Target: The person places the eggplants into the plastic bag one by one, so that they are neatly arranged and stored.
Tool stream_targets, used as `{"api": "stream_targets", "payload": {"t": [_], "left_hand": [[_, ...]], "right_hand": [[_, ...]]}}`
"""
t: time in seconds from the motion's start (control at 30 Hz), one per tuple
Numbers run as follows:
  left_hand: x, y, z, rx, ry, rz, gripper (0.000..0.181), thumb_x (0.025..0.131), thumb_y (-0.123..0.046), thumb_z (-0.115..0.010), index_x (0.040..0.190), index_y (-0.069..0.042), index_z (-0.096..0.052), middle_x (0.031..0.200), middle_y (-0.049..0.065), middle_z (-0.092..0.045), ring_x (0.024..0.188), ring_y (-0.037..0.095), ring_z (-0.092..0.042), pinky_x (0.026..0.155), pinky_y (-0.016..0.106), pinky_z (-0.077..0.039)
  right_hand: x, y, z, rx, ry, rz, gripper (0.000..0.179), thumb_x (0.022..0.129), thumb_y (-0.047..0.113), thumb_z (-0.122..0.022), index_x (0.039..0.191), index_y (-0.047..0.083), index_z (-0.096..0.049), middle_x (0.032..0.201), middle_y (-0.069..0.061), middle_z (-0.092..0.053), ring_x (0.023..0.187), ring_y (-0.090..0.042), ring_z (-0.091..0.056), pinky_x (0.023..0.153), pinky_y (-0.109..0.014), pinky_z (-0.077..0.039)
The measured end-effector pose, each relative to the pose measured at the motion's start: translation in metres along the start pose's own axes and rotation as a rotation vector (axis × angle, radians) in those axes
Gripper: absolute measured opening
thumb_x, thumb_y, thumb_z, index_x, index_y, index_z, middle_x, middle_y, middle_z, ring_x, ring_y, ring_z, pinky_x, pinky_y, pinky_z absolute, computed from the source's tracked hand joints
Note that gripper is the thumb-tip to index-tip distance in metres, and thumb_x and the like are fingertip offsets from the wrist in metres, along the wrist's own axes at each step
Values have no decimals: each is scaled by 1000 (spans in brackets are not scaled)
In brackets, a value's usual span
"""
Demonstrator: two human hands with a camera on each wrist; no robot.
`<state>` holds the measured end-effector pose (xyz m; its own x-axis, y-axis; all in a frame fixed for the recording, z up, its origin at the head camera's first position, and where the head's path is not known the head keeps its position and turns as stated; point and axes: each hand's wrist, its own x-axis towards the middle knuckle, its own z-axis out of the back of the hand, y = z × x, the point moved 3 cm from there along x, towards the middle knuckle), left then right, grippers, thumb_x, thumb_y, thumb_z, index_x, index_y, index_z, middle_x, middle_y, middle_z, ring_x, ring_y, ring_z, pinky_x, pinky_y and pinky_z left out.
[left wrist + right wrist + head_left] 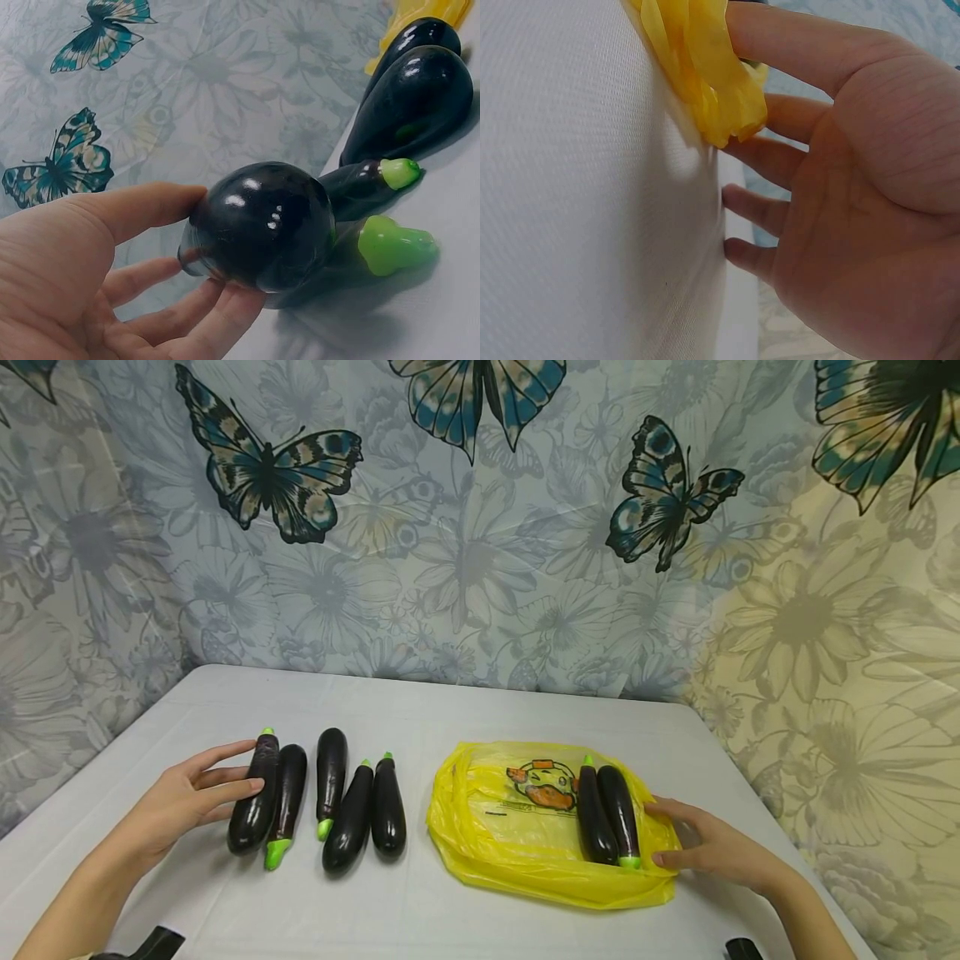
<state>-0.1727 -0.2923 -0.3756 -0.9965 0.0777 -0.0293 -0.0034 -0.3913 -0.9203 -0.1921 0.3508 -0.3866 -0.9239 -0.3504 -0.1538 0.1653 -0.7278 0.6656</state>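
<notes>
My left hand [183, 797] is at an eggplant [251, 818], the leftmost one, its thumb and fingers spread along the dark skin. In the left wrist view, the thumb lies on one side of the eggplant's round end [262, 225] and the fingers reach underneath. Close beside it lies another eggplant [288, 797] with its green cap toward me. The right hand [720, 847] touches the right edge of a yellow plastic bag [480, 835], fingers loosely spread. Two eggplants [594, 818] lie side by side at the bag's right part, over its printed duck face.
Three more eggplants [387, 810] lie between the left hand and the bag. A white cloth [450, 710] covers the table. Behind it hangs a fabric backdrop [465, 568] printed with butterflies and flowers.
</notes>
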Motion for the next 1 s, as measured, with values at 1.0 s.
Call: {"api": "stream_targets", "payload": {"t": [1.0], "left_hand": [[-2,-9,-10,-69,10,-11,74,94,-29,-70,154,-11,-32,138,27,-48,105,7,-62,84,31,-54]], "right_hand": [[-1,1,1,11,3,15,71,84,27,-79,143,3,-49,152,-30,-28,137,-56,-15,99,-77,-14]]}}
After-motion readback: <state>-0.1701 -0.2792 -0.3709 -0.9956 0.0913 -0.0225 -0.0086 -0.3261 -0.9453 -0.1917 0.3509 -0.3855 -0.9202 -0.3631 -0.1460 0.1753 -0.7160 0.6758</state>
